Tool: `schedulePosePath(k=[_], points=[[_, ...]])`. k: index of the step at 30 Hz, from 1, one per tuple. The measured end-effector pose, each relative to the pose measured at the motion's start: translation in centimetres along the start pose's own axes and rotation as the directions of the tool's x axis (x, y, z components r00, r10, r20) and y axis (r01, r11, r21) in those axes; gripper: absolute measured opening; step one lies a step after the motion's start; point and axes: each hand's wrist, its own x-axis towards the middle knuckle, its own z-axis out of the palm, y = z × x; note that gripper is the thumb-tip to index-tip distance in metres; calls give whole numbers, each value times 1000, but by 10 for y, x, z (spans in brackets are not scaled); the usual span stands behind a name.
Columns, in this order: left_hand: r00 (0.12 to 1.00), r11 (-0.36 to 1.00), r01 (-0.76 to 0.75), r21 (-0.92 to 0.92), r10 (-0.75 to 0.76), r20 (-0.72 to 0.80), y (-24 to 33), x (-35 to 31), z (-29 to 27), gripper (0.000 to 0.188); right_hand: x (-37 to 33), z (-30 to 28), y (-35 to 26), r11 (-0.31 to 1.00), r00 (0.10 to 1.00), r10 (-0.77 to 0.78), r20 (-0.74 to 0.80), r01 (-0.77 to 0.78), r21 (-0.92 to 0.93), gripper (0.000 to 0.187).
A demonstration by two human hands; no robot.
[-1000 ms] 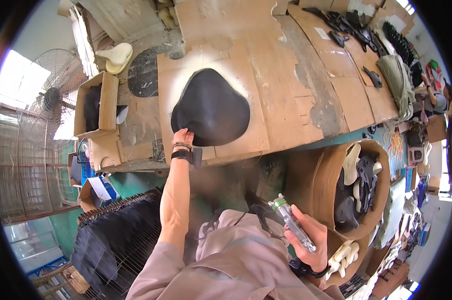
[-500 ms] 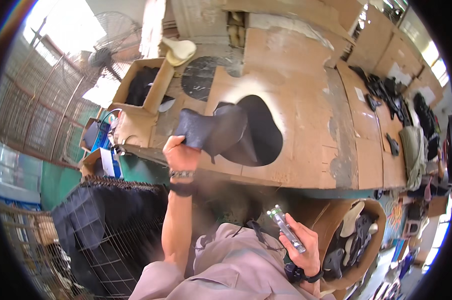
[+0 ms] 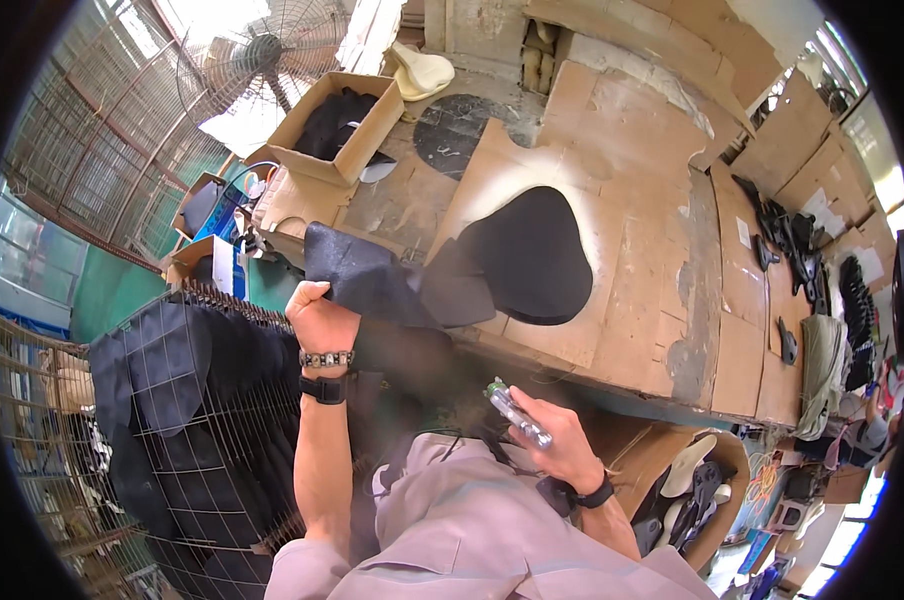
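The left hand (image 3: 322, 318) grips a bent black sheet (image 3: 367, 275) by its end, raised near the edge of the cardboard-covered surface (image 3: 642, 300); the right hand (image 3: 557, 435) grips 1 silver-and-green tool (image 3: 519, 415). Beyond, 1 rounded black piece (image 3: 542, 255) lies flat.

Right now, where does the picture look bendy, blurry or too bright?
In the head view, black corners and bowed edges show fisheye bending; the black sheet in the left hand looks hazy toward its right end; white glare sits behind the fan; a smudgy haze covers the lower middle.
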Motion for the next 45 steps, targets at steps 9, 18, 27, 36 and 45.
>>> schedulePosePath(k=[9,18,27,36,45], points=[[993,997,-76,27,78,-85,4,-2,-7,44,71,-24,129,955,891,-66,-448,-73,-286,55],[999,999,-26,-29,25,-44,-15,14,9,39,145,-33,318,469,736,310,-602,-669,-576,67],[916,984,-175,-21,155,-369,-11,-42,1,10,251,120,127,786,965,-261,26,229,-575,65],[760,787,-614,61,611,-224,76,-171,93,52,282,141,246,817,986,-164,-39,114,-566,19],[181,243,-839,486,968,-172,255,-355,75,49,259,115,227,835,945,-322,-57,255,-488,16]])
